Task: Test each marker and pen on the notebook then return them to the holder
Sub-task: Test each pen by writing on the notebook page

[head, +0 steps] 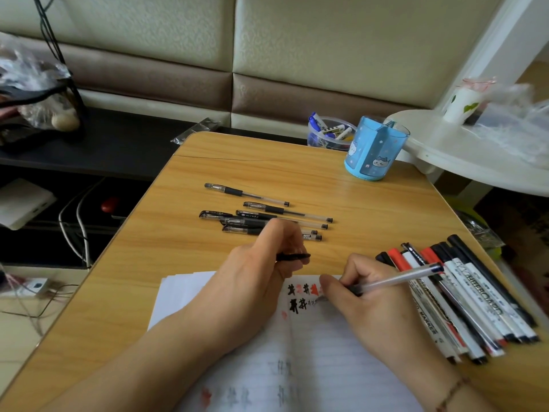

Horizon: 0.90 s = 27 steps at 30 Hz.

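Observation:
An open lined notebook (320, 352) lies at the near edge of the wooden table (386, 209), with black and red test marks near its top. My right hand (365, 301) grips a clear gel pen (398, 280), its tip down on the page beside the marks. My left hand (261, 275) rests on the notebook and pinches a black pen cap (294, 256). Several black gel pens (267, 217) lie in a loose row beyond my hands. A pile of several markers (463, 295) lies to the right. The blue holder (375, 148) stands at the far right, with nothing visible inside.
A clear tub (329, 133) with blue-capped markers sits behind the holder. A white round side table (463, 153) with a paper cup (460, 104) overlaps the far right corner. A dark shelf with bags and cables runs along the left.

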Each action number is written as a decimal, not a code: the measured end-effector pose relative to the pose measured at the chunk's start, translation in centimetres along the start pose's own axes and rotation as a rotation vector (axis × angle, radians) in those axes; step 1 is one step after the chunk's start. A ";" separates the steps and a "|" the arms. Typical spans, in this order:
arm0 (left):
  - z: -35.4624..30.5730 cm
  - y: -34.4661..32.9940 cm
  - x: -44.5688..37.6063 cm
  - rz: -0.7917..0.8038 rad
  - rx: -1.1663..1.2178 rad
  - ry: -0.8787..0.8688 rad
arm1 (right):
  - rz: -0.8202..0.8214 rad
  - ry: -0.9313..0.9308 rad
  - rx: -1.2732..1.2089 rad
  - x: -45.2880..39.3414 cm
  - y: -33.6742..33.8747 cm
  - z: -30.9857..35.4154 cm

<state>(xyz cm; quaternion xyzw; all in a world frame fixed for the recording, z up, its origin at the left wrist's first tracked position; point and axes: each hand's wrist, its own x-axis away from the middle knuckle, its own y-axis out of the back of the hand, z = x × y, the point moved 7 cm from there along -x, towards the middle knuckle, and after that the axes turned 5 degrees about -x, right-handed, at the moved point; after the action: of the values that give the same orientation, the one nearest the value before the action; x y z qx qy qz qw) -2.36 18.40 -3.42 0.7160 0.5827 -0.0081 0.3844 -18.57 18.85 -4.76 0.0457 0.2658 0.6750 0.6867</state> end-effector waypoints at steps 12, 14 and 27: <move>-0.6 0.5 -0.4 -0.061 -0.180 -0.106 | -0.044 -0.065 -0.216 0.3 0.6 0.7; 0.0 0.6 -0.3 -0.064 -0.136 -0.047 | -0.062 -0.108 -0.391 0.6 1.0 1.0; -0.6 0.3 -0.1 -0.027 -0.029 -0.061 | 0.105 -0.107 -0.580 0.8 0.4 1.3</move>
<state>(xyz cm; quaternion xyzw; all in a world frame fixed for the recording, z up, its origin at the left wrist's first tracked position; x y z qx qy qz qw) -2.37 18.59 -2.77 0.7020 0.5803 -0.0267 0.4120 -18.43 19.99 -3.69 -0.1033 0.0227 0.7540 0.6483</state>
